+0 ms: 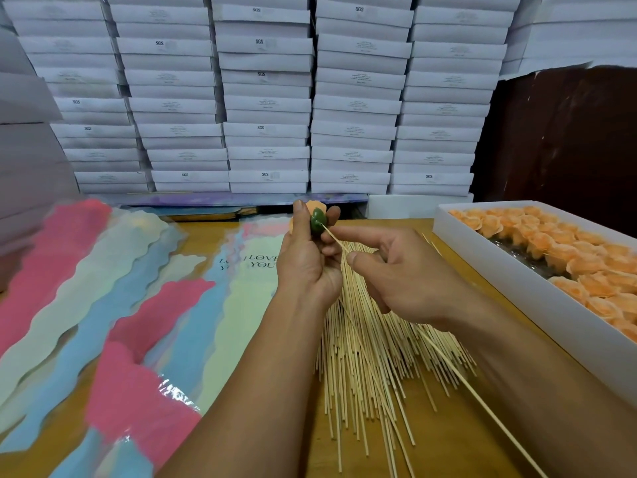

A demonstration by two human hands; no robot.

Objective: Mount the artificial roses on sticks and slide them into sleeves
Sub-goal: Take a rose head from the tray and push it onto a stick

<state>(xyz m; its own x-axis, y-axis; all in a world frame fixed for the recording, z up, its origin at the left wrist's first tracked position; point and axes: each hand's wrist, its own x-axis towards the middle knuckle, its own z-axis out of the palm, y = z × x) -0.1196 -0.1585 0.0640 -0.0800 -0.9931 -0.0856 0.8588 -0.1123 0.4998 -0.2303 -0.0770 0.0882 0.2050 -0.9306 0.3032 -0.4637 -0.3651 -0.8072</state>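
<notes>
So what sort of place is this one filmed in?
Probably a small packing workshop or stockroom for artificial flowers: stacked white boxes fill the back wall, a tray of orange roses sits beside loose sticks and printed sleeves.

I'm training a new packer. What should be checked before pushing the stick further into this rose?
1. Rose gripped by left hand: ok.
2. Stick pinched by right hand: ok.
3. Stick tip at the green base: ok.
4. Tip centred in the base: cannot tell.
5. Left fingers out of the tip's path: cannot tell.
6. Sleeves within reach: ok.
</notes>
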